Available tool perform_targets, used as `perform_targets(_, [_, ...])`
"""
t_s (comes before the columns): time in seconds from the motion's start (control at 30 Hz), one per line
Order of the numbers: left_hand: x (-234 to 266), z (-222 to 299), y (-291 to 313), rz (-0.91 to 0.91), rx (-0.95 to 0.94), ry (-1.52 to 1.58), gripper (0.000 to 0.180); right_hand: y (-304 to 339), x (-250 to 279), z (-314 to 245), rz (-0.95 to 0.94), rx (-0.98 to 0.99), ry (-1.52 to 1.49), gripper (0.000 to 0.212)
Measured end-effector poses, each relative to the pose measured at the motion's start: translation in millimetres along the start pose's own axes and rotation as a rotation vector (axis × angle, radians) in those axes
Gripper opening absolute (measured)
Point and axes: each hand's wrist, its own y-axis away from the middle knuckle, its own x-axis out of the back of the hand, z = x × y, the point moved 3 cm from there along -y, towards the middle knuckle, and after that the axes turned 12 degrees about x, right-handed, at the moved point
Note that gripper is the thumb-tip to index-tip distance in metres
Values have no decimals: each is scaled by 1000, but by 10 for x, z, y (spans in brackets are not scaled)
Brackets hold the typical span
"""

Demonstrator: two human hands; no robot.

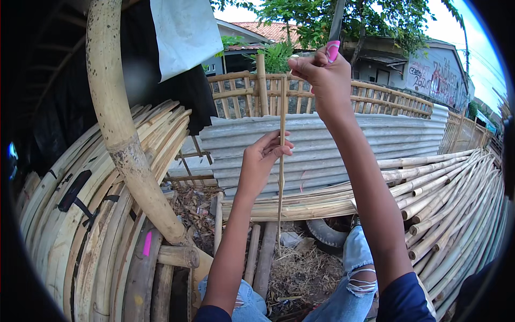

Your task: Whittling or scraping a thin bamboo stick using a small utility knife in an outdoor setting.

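A thin bamboo strip (280, 177) stands nearly upright in front of me. My left hand (263, 158) pinches it at about mid-height between thumb and fingers. My right hand (322, 72) is raised above, shut on a knife with a pink handle (333, 49) and a dark blade (337, 21) pointing up; it meets the top end of the strip. The strip's lower end hangs above the littered ground between my knees in torn blue jeans (357, 268).
A thick bamboo pole (120, 123) leans across the left, over stacked split bamboo slats (80, 225). Long bamboo poles (450, 198) are piled at right. A corrugated sheet (332, 145) and a bamboo fence (386, 102) stand ahead. An old tyre (324, 233) lies on the ground.
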Motion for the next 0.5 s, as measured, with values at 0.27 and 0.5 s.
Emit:
perform_targets(0.27, [62,28,70,102,-10,-28,31,154,739,934,-1,-235,878,37])
perform_targets(0.5, [-21,-179,-112,-19,-4,198,27,1132,1021,644,136,-440,259,49])
